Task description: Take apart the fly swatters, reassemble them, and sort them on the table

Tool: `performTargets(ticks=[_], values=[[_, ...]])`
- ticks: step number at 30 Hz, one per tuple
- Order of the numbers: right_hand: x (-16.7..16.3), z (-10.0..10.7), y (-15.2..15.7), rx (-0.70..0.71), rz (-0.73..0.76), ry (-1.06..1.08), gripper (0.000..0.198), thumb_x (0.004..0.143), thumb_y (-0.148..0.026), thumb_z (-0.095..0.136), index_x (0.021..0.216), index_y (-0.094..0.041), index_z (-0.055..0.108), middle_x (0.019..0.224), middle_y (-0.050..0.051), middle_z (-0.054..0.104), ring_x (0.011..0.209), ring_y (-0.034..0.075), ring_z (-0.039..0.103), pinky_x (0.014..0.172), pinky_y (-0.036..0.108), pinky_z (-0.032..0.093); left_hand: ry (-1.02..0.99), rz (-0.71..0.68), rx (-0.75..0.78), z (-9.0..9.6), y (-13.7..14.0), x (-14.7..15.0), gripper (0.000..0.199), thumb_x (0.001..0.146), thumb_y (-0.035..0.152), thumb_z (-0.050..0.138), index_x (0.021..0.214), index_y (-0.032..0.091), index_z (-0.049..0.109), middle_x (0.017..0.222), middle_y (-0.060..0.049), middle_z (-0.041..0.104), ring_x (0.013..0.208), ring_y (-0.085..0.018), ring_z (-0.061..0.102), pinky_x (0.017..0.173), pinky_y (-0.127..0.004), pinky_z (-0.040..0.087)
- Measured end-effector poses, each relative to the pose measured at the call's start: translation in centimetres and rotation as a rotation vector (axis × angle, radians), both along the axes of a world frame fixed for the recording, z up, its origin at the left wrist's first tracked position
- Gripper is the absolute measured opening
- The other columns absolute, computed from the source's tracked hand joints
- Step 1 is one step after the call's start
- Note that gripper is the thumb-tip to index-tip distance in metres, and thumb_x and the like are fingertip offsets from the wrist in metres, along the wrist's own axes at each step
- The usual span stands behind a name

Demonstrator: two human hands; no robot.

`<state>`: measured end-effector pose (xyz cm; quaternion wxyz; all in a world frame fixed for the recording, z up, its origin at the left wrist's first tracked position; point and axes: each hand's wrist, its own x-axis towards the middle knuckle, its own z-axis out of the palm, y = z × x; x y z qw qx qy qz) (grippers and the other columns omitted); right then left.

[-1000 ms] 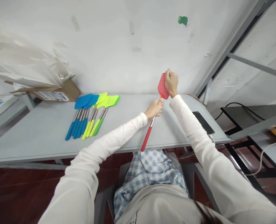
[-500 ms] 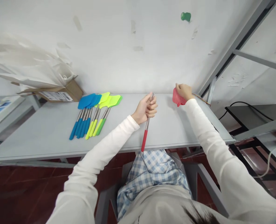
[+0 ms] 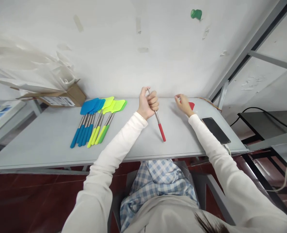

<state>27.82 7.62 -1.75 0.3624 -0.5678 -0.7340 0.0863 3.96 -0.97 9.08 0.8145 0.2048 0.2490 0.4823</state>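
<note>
My left hand (image 3: 148, 104) is wrapped round the thin metal shaft of a fly swatter handle (image 3: 161, 130), its red grip slanting down toward the table's front edge. The shaft's upper end shows by my thumb. Off to the right, my right hand (image 3: 183, 104) is closed with fingers pinched, on a red fly swatter head (image 3: 191, 105). Most of that head is hidden behind the hand. Handle and head are apart. At the left lie several blue fly swatters (image 3: 87, 121), with yellow ones (image 3: 109, 106) and a green one (image 3: 104, 133) beside them, heads toward the wall.
Behind the swatters stands an open cardboard box (image 3: 63, 97) with white wrapping. A black phone (image 3: 216, 130) with a cable lies near my right forearm on the grey table (image 3: 44, 142). The white wall (image 3: 104, 48) rises at the back; a metal frame (image 3: 252, 48) stands at right.
The red grip has swung from pointing slightly left to pointing right as my left hand turned. My right hand has moved left with the red head, now mostly covered. The phone has come into view.
</note>
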Motion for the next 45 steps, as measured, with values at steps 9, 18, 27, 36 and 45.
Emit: performTargets(ticks=[9,18,27,36,45], values=[[-7.8,0.5,-9.4,-0.61,0.612,0.553,0.061,0.094,-0.068,0.016,0.057,-0.023,0.032,0.041,-0.005,0.03,0.04,0.009,0.027,0.043,0.022,0.027,0.046,0.389,0.166,0.8,2.8,0.3,0.056,0.092,0.06,0.038,0.055,0.021,0.023,0.043,0.008,0.012,0.032,-0.006,0.017,0.031,-0.018,0.015],[-7.5,1.0,-10.1,-0.577,0.591,0.637,0.057,0.094,-0.065,0.028,0.055,-0.024,0.024,0.039,-0.007,0.025,0.037,0.006,0.019,0.04,0.023,0.017,0.079,0.305,0.249,-2.0,1.2,1.3,0.06,0.085,0.071,0.036,0.053,0.021,0.029,0.049,0.004,0.031,0.044,-0.01,0.044,0.048,-0.022,0.043],[-8.1,0.8,-9.4,-0.558,0.491,0.84,0.053,0.094,-0.062,0.026,0.058,-0.023,0.027,0.041,-0.008,0.022,0.038,0.008,0.017,0.041,0.024,0.015,0.224,0.203,0.388,-4.8,0.3,2.5,0.067,0.084,0.079,0.028,0.088,0.02,0.061,0.088,-0.007,0.065,0.088,-0.02,0.064,0.073,-0.029,0.05],[-7.8,0.9,-9.4,-0.2,0.25,0.354,0.037,0.089,-0.054,0.05,0.069,-0.022,0.052,0.073,0.005,0.058,0.076,0.02,0.052,0.077,0.032,0.042,0.577,0.211,0.579,-10.8,-1.0,2.8,0.028,0.088,0.048,0.059,0.091,0.02,0.056,0.09,-0.002,0.064,0.066,-0.009,0.059,0.063,-0.02,0.047],[-2.5,4.5,-6.0,-0.184,0.271,0.956,0.036,0.088,-0.056,0.041,0.092,-0.024,0.056,0.094,0.004,0.062,0.068,0.014,0.055,0.059,0.025,0.042,1.379,0.041,0.957,-6.8,-3.0,-6.5,0.023,0.083,0.044,0.064,0.093,0.025,0.073,0.061,0.001,0.061,0.054,-0.013,0.051,0.054,-0.019,0.033]])
